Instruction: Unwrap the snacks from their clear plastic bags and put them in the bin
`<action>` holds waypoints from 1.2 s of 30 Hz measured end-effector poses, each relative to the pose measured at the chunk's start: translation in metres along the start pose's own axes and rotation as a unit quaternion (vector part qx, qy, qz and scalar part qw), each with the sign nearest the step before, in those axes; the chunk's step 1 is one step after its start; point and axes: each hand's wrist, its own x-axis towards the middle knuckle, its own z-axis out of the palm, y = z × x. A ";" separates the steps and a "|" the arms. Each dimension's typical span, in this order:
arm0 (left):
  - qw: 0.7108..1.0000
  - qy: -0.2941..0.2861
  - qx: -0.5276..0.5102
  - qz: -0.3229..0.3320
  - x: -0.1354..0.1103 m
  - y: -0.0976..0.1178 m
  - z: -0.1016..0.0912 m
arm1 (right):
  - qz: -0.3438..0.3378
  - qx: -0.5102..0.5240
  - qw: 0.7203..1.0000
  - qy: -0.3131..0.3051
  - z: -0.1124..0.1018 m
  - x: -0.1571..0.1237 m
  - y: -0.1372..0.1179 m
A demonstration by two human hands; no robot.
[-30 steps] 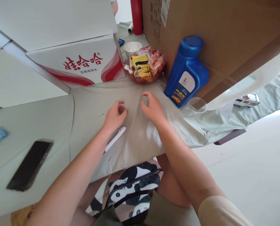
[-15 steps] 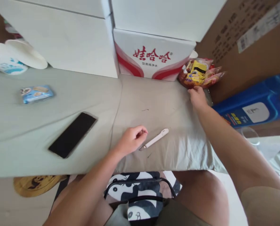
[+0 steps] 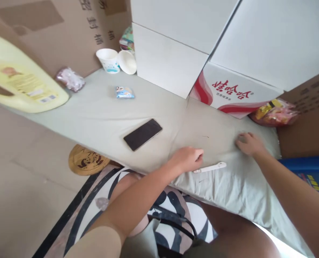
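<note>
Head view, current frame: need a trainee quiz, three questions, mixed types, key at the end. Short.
1. Multiple choice. Which of these is nearest the left hand?
A) yellow jug
B) slim white tool
C) paper cups

2. True or false. The dark-screened phone lies on the cloth, apart from the left hand.

3. Short answer. Which of the person's hands is nearer the packaged snacks beside the red-and-white printed box?

Key
1. B
2. True
3. The right hand
</note>
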 end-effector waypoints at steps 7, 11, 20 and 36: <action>0.998 0.047 -0.042 -0.027 -0.017 0.011 0.002 | -0.103 -0.040 0.994 -0.007 -0.047 -0.047 -0.065; 1.000 0.010 -0.014 0.007 -0.031 0.004 0.004 | -0.206 -0.038 0.977 0.045 -0.070 -0.048 -0.113; 0.996 0.031 -0.071 0.038 -0.038 -0.015 -0.027 | -0.336 0.018 0.941 0.042 -0.061 0.006 -0.282; 0.971 -0.020 -0.234 -0.053 -0.052 -0.085 -0.065 | -0.301 -0.024 0.953 0.008 -0.025 0.126 -0.581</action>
